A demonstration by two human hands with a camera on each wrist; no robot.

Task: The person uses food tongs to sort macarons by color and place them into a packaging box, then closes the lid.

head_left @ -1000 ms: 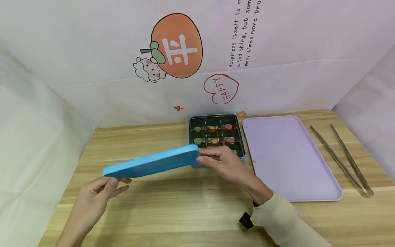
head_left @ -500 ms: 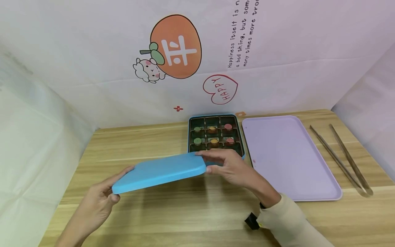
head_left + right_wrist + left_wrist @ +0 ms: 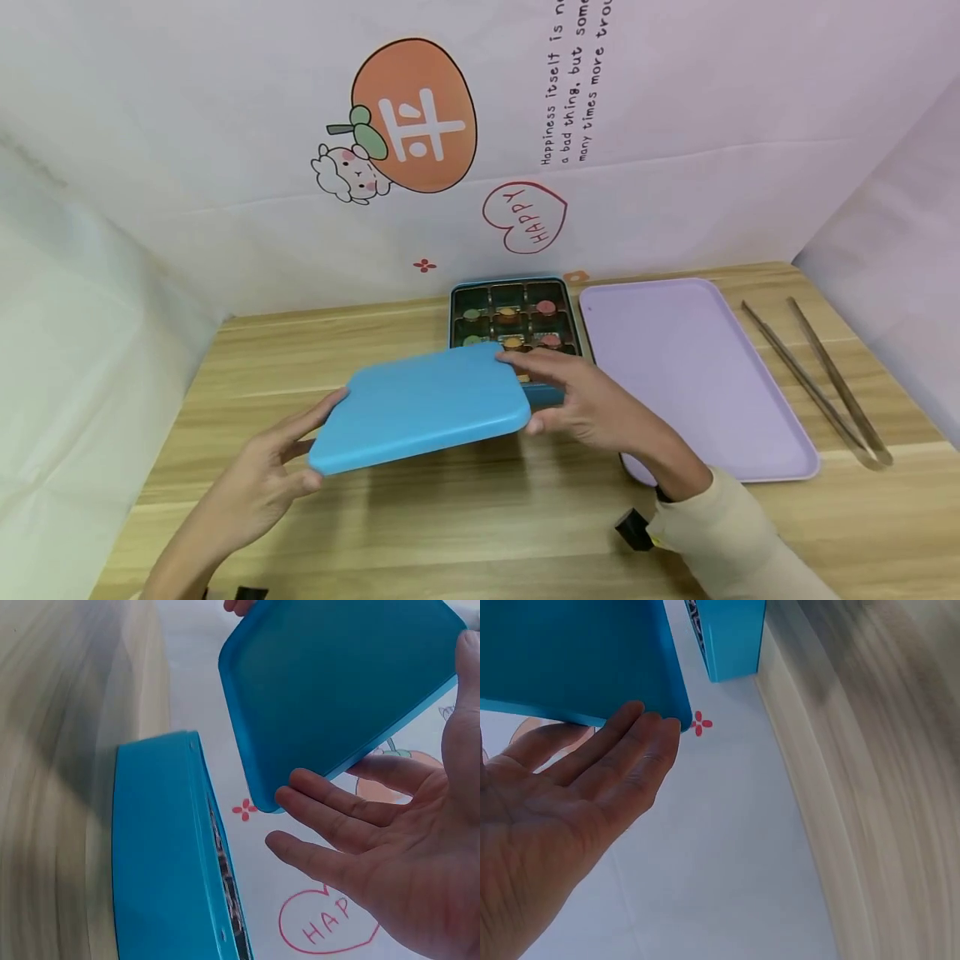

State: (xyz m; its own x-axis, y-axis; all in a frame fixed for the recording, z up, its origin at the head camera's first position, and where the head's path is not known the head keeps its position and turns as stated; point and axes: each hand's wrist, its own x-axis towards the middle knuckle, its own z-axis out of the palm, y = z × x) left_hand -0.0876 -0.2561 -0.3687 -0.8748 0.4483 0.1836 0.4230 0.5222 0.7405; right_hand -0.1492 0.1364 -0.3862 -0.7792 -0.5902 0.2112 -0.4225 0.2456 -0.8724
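Note:
A blue rectangular lid is held in the air by both hands, top face up and slightly tilted in the head view. My left hand grips its left edge, thumb at the near corner and fingers along the side. My right hand holds the right edge with thumb and fingers. The hollow underside shows in the right wrist view. Behind the lid stands a blue tin box with a dark divided insert. Small green, orange and pink round pieces sit in its compartments; the front left of the box is hidden.
A lilac tray lies right of the box, partly behind the right forearm. Long metal tongs lie beyond it, tips pointing away. A printed white cloth hangs behind the wooden table.
The lid has turned from underside partly showing to top face up, and both hands have moved to the right with it. It now overlaps the front of the tin box.

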